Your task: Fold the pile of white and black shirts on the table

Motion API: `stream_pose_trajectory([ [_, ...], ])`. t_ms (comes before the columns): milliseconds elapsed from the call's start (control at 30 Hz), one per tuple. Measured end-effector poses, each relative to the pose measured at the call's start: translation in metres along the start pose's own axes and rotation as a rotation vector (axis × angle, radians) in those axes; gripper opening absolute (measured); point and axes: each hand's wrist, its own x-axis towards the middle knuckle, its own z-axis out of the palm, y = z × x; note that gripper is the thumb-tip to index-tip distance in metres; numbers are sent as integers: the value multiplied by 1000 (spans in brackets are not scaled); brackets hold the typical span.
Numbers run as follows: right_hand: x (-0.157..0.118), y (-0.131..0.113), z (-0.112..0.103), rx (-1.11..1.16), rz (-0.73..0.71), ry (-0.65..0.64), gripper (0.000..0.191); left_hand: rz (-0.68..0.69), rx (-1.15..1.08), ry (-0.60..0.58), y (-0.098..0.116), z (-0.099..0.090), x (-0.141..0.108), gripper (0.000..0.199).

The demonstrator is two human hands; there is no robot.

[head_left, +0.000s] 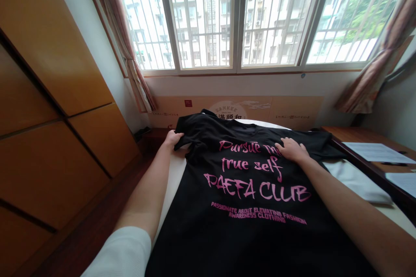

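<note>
A black T-shirt with pink lettering lies spread out, front side up, its neckline toward the window. At the edge of its left sleeve, my left hand has its fingers closed on the fabric. My right hand rests on the upper right chest of the shirt, fingers slightly spread, partly covering the end of the top line of lettering. The right sleeve lies flat beyond that hand.
White cloth lies right of the shirt. Farther right, a wooden desk holds paper sheets and pens. Wooden cabinets line the left side. A printed cardboard panel stands below the barred window.
</note>
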Motion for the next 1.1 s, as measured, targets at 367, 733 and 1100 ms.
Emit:
stream_pose_trajectory([
  [367, 1, 1, 2, 2, -6, 15, 68, 242, 121, 467, 18, -3, -1, 23],
  [733, -7, -3, -4, 5, -12, 17, 67, 47, 223, 250, -9, 3, -9, 29],
  [1100, -111, -127, -50, 202, -792, -14, 60, 22, 310, 227, -14, 8, -6, 28],
])
